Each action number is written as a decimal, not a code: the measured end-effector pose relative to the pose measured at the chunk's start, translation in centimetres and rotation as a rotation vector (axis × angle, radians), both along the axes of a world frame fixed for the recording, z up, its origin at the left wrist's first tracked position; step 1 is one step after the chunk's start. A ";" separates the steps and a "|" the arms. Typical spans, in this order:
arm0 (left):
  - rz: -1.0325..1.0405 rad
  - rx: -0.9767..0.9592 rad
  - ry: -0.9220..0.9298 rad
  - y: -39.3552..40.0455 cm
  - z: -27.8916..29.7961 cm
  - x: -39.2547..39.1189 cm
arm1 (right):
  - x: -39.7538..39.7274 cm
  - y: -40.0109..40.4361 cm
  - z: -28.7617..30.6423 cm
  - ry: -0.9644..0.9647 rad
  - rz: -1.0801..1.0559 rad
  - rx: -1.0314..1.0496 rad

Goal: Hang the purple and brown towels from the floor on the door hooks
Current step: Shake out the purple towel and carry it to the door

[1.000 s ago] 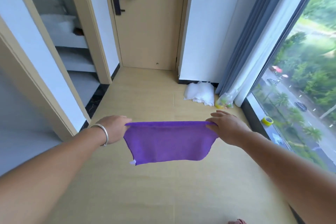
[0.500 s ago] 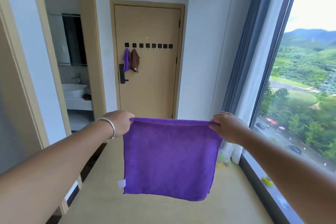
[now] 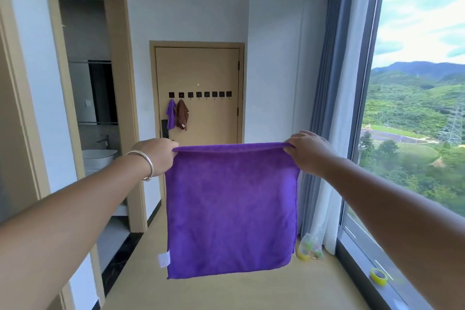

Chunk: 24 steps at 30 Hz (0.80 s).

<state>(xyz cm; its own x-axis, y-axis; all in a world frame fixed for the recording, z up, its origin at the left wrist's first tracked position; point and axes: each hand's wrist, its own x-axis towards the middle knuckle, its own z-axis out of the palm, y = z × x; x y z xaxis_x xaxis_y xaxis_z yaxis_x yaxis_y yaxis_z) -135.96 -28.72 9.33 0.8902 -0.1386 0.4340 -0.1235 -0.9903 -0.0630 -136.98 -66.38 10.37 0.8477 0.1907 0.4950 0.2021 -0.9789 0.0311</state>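
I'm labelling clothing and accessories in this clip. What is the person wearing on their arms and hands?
Both forearms are bare, with no sleeves in view. The left hand has a plain, smooth silver metal bangle around its wrist. The right hand and its wrist carry no jewellery or glove that I can see.

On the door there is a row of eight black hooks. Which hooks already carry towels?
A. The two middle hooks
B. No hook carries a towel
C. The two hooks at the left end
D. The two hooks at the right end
C: a small purple towel and a brown towel hang side by side under the two leftmost door hooks; the other six hooks are bare.
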 end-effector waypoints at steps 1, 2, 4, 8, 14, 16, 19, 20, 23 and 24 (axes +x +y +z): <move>0.018 0.037 -0.049 -0.3 0.2 0.0 | 0.0 -0.1 0.3 -0.027 -0.012 -0.004; 0.031 0.062 -0.091 -0.5 0.4 0.1 | -0.1 -0.3 0.5 -0.047 -0.021 -0.005; 0.048 0.082 -0.144 -0.9 0.7 0.2 | -0.1 -0.5 0.9 -0.083 -0.031 -0.008; 0.070 0.097 -0.144 -1.5 0.9 0.3 | 0.1 -1.0 0.8 -0.131 -0.022 0.015; 0.092 0.135 -0.172 -1.9 0.1 0.3 | 1.3 -1.4 -0.8 -0.115 -0.008 0.005; 0.103 0.138 -0.171 -1.7 -0.2 0.9 | 2.1 -1.2 -1.2 -0.103 -0.004 0.006; 0.114 0.128 -0.162 -1.0 -0.3 2.7 | 4.1 -0.6 -1.4 -0.082 -0.003 0.002; 0.114 0.119 -0.164 -0.7 -0.4 3.5 | 4.9 -0.3 -1.4 -0.080 -0.002 0.000; 0.109 0.105 -0.171 0.5 -0.8 6.1 | 7.6 0.7 -1.4 -0.083 0.004 -0.009; 0.108 0.102 -0.172 1.1 -0.9 7.2 | 8.8 1.2 -1.4 -0.086 0.006 -0.014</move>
